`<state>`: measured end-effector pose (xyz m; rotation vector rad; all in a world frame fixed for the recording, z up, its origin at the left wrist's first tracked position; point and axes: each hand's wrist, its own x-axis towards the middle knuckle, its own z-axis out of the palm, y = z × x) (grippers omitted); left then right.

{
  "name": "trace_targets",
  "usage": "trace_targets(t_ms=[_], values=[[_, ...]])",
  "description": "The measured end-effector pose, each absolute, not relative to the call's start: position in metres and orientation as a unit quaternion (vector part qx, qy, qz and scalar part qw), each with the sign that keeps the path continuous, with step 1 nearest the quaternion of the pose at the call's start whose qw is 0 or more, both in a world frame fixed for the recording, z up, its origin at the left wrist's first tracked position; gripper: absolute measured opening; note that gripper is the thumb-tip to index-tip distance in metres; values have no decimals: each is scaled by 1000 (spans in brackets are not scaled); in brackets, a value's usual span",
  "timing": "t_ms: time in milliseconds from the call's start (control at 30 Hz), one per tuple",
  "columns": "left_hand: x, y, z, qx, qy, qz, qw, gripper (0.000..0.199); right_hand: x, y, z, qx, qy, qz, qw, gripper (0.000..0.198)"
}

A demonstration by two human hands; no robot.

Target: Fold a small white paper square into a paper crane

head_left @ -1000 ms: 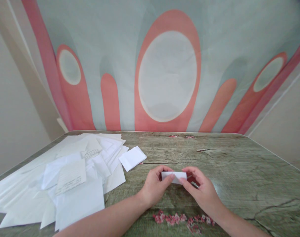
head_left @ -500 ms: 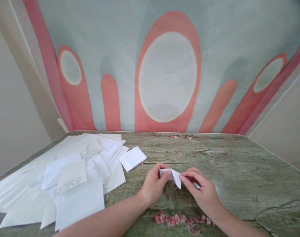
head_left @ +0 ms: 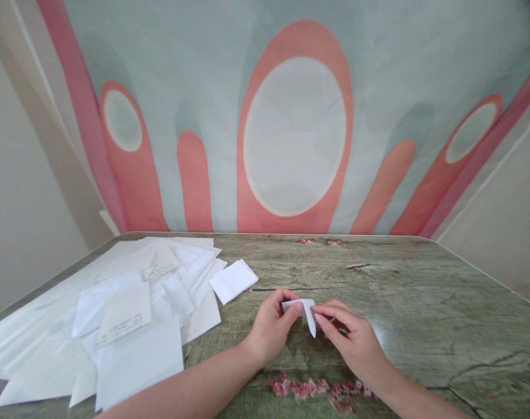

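A small folded piece of white paper point(head_left: 309, 317) is held up just above the table between my two hands. My left hand point(head_left: 274, 319) pinches its left end, thumb in front and fingers behind. At the paper's right edge, the fingertips of my right hand point(head_left: 349, 330) are closed on it, with the thumb and index finger close together. The right part of the paper bends down into a narrow flap. My fingers cover some of its folds.
A flat white folded paper point(head_left: 233, 281) lies beyond my left hand. Loose white sheets point(head_left: 138, 366) spread over the table's left side, and some carry lines of writing. The wood-patterned table point(head_left: 444, 302) meets a coral and grey-green backdrop point(head_left: 221, 87) at its far edge.
My right hand has shifted slightly left, and the paper's right flap has turned inward and looks narrower. My left hand keeps its hold in nearly the same place.
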<state>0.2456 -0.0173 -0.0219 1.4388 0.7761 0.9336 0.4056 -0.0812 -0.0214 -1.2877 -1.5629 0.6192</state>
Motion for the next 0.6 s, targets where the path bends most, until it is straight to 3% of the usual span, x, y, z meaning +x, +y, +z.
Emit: trace_targets(t_ms=[600], values=[[244, -24, -13, 658, 342, 351, 571, 21, 401, -85, -14, -512, -675, 258, 465, 16]])
